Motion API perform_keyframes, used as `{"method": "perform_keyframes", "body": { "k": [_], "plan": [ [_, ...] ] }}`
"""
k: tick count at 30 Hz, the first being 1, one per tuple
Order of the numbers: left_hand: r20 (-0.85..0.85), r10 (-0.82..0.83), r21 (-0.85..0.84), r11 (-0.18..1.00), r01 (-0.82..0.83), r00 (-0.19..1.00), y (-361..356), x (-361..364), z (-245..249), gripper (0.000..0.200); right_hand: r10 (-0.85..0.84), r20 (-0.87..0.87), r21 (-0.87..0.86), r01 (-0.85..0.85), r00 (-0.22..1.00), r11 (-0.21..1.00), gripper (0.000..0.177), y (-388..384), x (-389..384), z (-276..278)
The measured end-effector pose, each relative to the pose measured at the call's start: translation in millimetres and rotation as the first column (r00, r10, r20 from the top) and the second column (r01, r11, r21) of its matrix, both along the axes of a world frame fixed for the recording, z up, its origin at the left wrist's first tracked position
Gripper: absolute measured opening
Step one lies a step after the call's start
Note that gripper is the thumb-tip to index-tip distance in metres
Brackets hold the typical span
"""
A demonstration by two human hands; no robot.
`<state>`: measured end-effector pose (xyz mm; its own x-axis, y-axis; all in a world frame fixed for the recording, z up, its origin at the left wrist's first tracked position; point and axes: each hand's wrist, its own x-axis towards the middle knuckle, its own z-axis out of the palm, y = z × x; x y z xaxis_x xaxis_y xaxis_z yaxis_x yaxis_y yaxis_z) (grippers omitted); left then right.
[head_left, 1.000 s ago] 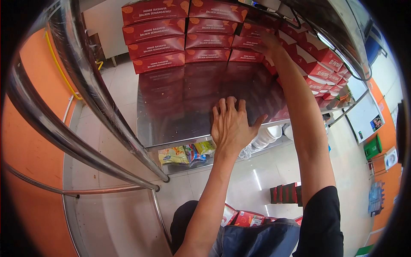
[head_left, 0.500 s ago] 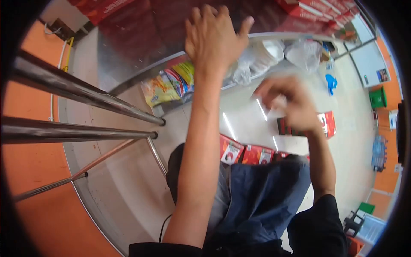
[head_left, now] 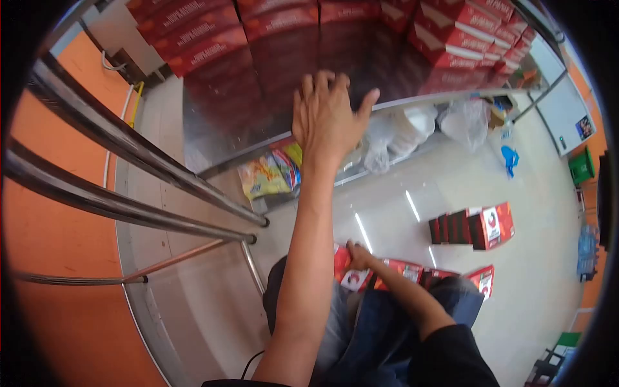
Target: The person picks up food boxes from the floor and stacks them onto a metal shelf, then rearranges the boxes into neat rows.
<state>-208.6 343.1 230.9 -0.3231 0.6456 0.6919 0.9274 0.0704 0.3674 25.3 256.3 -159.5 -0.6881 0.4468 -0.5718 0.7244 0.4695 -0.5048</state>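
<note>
My left hand (head_left: 329,119) lies flat, fingers spread, on the front part of a steel table (head_left: 225,122). Red cartons are stacked in rows at the table's back (head_left: 193,32) and along its right side (head_left: 464,32). Down by my lap, my right hand (head_left: 360,255) closes its fingers over the top edge of a red carton (head_left: 348,277). That carton belongs to a row of like cartons (head_left: 403,269) standing on the floor beside my legs.
More red cartons (head_left: 490,226) stand in a short row on the tiled floor to the right. Under the table a shelf holds snack packets (head_left: 264,177) and white plastic bags (head_left: 412,126). Steel rails (head_left: 129,155) slant across the left, in front of an orange wall.
My right arm left the stacked cartons on the table, swung down past my chest and now reaches the cartons by my lap. My view tilted down. The left hand stayed on the table.
</note>
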Motion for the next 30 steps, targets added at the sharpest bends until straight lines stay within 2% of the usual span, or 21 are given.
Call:
{"method": "perform_keyframes", "body": {
  "k": [1,3,5,8,10,13,14,15,16,17,18,19,20,21,22,24,25,26,27,28,30],
  "plan": [
    [0.022,-0.002,-0.018,1.000,0.003,1.000,-1,2,4,0.051,-0.027,-0.066,-0.099,0.020,0.997,0.995,0.104,-1,1,12],
    [0.045,-0.004,-0.039,0.999,0.006,0.999,-1,2,8,0.050,0.018,-0.092,-0.180,-0.035,0.996,0.983,0.094,-9,2,20],
    [0.048,0.002,-0.060,0.998,0.001,0.999,-1,3,8,0.050,0.032,0.027,-0.194,-0.026,0.999,0.981,0.096,-18,-9,61],
    [0.071,-0.006,-0.070,0.998,0.011,0.997,-2,2,10,0.051,0.084,-0.084,-0.046,-0.088,0.993,0.995,0.103,-13,-22,129],
    [0.080,-0.005,-0.066,0.998,0.011,0.997,-3,2,9,0.051,0.364,0.073,-0.056,-0.360,0.929,0.931,0.109,19,-31,215],
    [0.128,-0.019,-0.070,0.997,0.028,0.992,-1,1,10,0.052,0.431,0.154,-0.122,-0.416,0.889,0.901,0.101,72,9,338],
    [0.103,-0.014,-0.044,0.999,0.019,0.995,0,1,8,0.052,0.417,0.043,-0.168,-0.405,0.908,0.899,0.101,90,23,389],
    [0.109,-0.008,-0.042,0.999,0.013,0.994,1,0,8,0.052,0.363,-0.076,-0.122,-0.370,0.929,0.921,0.100,100,27,440],
    [0.115,-0.005,-0.040,0.999,0.010,0.993,2,0,8,0.052,0.156,-0.134,-0.152,-0.176,0.979,0.973,0.098,113,38,469],
    [0.120,-0.006,-0.039,0.999,0.011,0.993,3,1,9,0.052,-0.056,-0.209,-0.194,0.015,0.976,0.981,0.098,127,49,498],
    [0.147,-0.007,-0.062,0.998,0.016,0.989,1,3,11,0.053,-0.339,-0.489,-0.349,0.176,0.803,0.920,0.092,136,41,505],
    [0.169,-0.009,-0.083,0.996,0.023,0.985,-1,3,14,0.053,-0.511,-0.695,-0.497,0.176,0.506,0.850,0.088,146,32,512],
    [0.187,-0.009,-0.104,0.994,0.029,0.982,-2,4,17,0.053,-0.544,-0.755,-0.531,0.145,0.366,0.835,0.071,162,11,518],
    [0.168,-0.004,-0.087,0.996,0.019,0.986,-1,5,16,0.053,-0.634,-0.734,-0.594,0.224,0.242,0.773,0.054,187,-4,518],
    [0.145,0.002,-0.073,0.997,0.008,0.989,1,5,12,0.053,-0.675,-0.723,-0.654,0.168,0.145,0.737,0.042,207,-28,519],
    [0.112,0.008,-0.058,0.998,-0.001,0.994,2,3,8,0.054,-0.698,-0.695,-0.699,0.062,0.173,0.712,0.038,243,-69,524],
    [0.104,0.003,-0.056,0.998,0.003,0.995,2,3,8,0.054,-0.726,-0.681,-0.720,0.096,0.096,0.687,0.042,280,-82,514],
    [0.097,-0.003,-0.054,0.998,0.008,0.995,2,3,7,0.054,-0.780,-0.620,-0.782,0.012,0.083,0.623,0.045,304,-97,513],
    [0.093,-0.006,-0.068,0.998,0.012,0.996,2,3,7,0.055,-0.783,-0.615,-0.788,-0.038,0.092,0.614,0.042,310,-110,517],
    [0.089,-0.008,-0.079,0.997,0.015,0.996,1,3,7,0.055,-0.603,-0.792,-0.595,0.101,0.093,0.797,0.040,314,-121,518],
    [0.085,-0.012,-0.086,0.996,0.019,0.996,2,2,9,0.057,-0.445,-0.892,-0.423,0.196,0.079,0.884,0.040,317,-141,526]
  ]
}}
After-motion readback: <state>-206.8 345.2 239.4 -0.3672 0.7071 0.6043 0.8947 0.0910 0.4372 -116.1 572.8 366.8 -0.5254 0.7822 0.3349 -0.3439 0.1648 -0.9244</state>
